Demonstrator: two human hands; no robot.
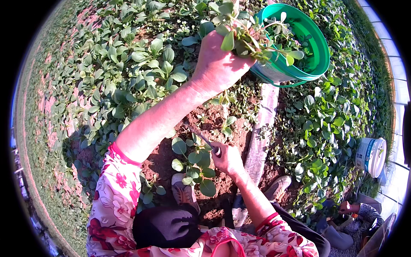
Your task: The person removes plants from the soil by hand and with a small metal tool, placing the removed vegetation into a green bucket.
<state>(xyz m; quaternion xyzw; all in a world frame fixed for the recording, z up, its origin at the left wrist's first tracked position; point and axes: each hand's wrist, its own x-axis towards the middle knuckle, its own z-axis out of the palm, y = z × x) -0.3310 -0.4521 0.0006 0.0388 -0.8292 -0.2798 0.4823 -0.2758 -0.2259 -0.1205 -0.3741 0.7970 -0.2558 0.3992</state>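
My left hand [221, 61] is closed on a bunch of small leafy plants [253, 40], held up beside the rim of a green plastic bucket [322, 61]. More plants lie inside the bucket. Lower down, my right hand [227, 157] grips the handle of a thin-bladed hand tool [205, 139], its kind not clear. The tool points up and left over reddish soil [239, 128]. Just below the blade grows a broad-leaved green seedling [194, 157]. Small low plants grow around the bucket's base.
A pale strip [261, 138] runs between the planted beds. Dense leafy plants [154, 64] stand on both sides. At the right are a white bucket [375, 157] and pale paving [398, 122]. Another person [356, 221] is low at the bottom right.
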